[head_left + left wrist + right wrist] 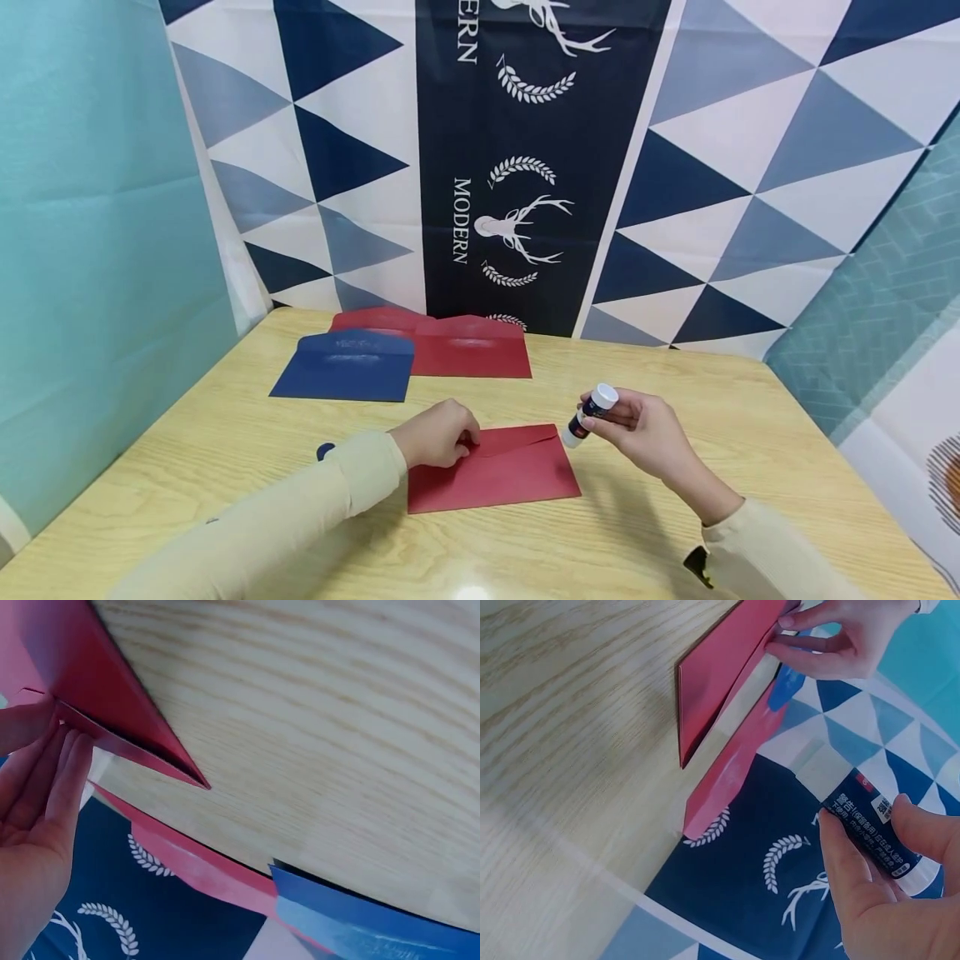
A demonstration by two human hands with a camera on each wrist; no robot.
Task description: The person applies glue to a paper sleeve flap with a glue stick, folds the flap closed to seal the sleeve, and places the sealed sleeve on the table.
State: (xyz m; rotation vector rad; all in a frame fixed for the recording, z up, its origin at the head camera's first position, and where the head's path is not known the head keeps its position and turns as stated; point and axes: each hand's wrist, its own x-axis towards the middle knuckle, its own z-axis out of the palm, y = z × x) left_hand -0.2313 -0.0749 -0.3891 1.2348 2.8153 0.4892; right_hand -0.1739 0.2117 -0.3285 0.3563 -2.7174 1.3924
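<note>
A red envelope [498, 483] lies near the middle of the table, its flap [120, 746] lifted slightly off the body. My left hand [438, 435] pinches the flap's edge between thumb and fingers, as the right wrist view also shows. To the right of the envelope, my right hand [648, 429] holds a glue stick [870, 821] with a dark blue label and white ends. The stick is tilted, its lower end close to the envelope's right corner. Thumb and fingers grip it around the label.
Behind the hands lie two red envelopes [472, 354] and a blue envelope [341, 375], flaps opened outward with whitish smears. A small dark blue round object [325, 451] sits beside the left sleeve. Patterned cloth [510, 142] hangs at the table's [480, 558] far edge.
</note>
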